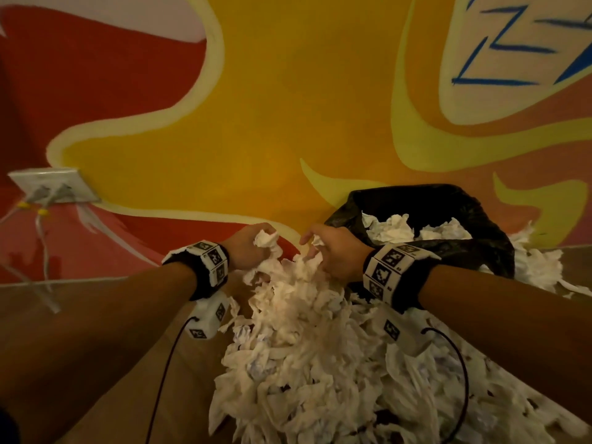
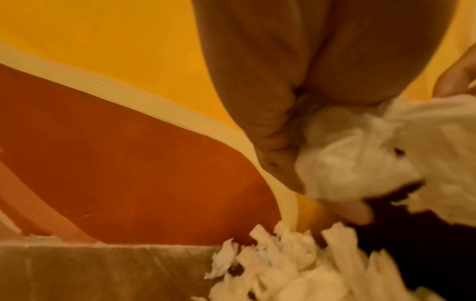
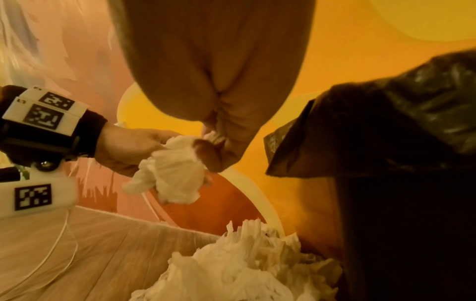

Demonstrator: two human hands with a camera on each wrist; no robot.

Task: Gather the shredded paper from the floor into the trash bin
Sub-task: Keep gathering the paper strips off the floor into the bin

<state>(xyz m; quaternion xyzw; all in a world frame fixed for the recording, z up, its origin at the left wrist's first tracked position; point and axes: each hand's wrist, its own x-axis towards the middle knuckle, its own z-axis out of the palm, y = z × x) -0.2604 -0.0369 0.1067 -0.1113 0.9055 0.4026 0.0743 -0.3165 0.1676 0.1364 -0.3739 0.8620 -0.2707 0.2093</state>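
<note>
— Where is the shredded paper [image 1: 307, 357] for us right now?

— Most of it lies in a big white heap on the wooden floor [image 1: 105, 347], spreading from under our wrists toward us and running up against the trash bin [image 1: 480, 251]. More of it sits past the bin's right side, and some crumpled pieces are already inside the bin, on the black bag that lines it.

— And the bin itself?

— It stands against the painted wall [image 1: 288, 107], just to the right of our hands, its bag draped over the rim.

— What are our hands doing?

— Our left hand [image 1: 248, 248] has its fingers curled round a wad of paper [image 3: 177, 173], held up off the heap. Our right hand [image 1: 336, 251] is just beside it, near the bin's left edge, fingers bent and pinching paper too; in the right wrist view we see a scrap caught between thumb and fingers, touching the same wad. Strands hang from both hands down to the heap.

— So both are full?

— Both are closed round paper, yes. How much the right one holds we cannot tell.

— Anything else around us?

— Each wrist carries a black band with white marker blocks, and dark cables loop from them over the heap. Farther left, a white wall outlet [image 1: 54, 185] has pale cords plugged in, trailing down to the floor.
</note>
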